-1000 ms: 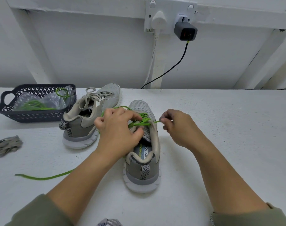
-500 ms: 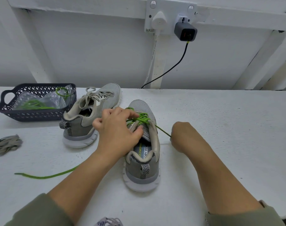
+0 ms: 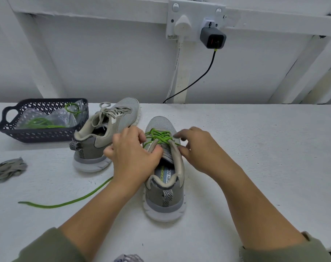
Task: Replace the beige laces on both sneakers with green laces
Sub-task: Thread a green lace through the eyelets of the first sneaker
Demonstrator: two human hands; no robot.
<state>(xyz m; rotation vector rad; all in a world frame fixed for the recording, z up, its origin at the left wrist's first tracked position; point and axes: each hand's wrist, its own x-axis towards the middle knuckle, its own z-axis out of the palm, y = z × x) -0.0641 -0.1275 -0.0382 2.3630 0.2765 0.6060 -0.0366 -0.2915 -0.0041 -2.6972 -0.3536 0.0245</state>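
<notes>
1. At the middle of the table (image 3: 255,157), close to me, stands the near sneaker (image 3: 165,195), toe pointing away, with the green lace (image 3: 158,137) crossed through its far eyelets only.
2. My left hand (image 3: 131,156) grips the sneaker's left eyelet edge, fingers curled over it and thumb pressing the tongue. My right hand (image 3: 198,148) is curled at the right eyelet row and seems to pinch the lace between thumb and forefinger.
3. The lace's loose tail (image 3: 66,203) runs out from under my left wrist and lies on the table to the near left.
4. To do this stretch well, I should steady the flap with the left hand, draw the slack through crossing by crossing, and keep the cord untwisted and the tongue flat.
5. Both ends ought to finish even, so I would check the tail's length against the right end before going up a row.
6. Far left, the far sneaker (image 3: 121,118) wears its beige laces (image 3: 111,110). A spare green lace (image 3: 40,122) waits in the basket (image 3: 38,136), and a pulled-out beige lace (image 3: 8,169) lies at the left edge.
</notes>
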